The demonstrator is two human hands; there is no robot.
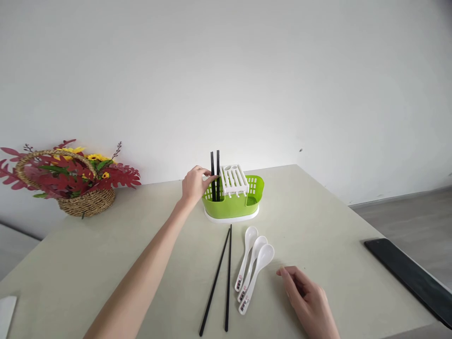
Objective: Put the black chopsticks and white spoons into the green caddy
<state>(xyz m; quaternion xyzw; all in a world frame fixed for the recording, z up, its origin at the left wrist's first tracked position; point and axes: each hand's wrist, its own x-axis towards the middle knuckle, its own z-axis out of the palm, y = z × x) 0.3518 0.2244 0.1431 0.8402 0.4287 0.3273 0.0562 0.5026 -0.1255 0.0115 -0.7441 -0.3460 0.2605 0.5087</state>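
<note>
Pinching upright black chopsticks (215, 175) in the green caddy (233, 203).
Left hand (193, 184) is gripping them; right hand (306, 295) is resting loosely open, empty, near the caddy's spoons (252, 263).

I see my left hand (195, 184) pinching two upright black chopsticks (215, 175) in the green caddy (233, 203), while my right hand (306, 294) rests on the table (318, 221) beside three white spoons (253, 269) and a loose chopstick pair (221, 280).

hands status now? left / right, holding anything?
Left hand: closed on the upright black chopsticks in the green caddy.
Right hand: open, empty, resting on the table beside the white spoons.
</note>
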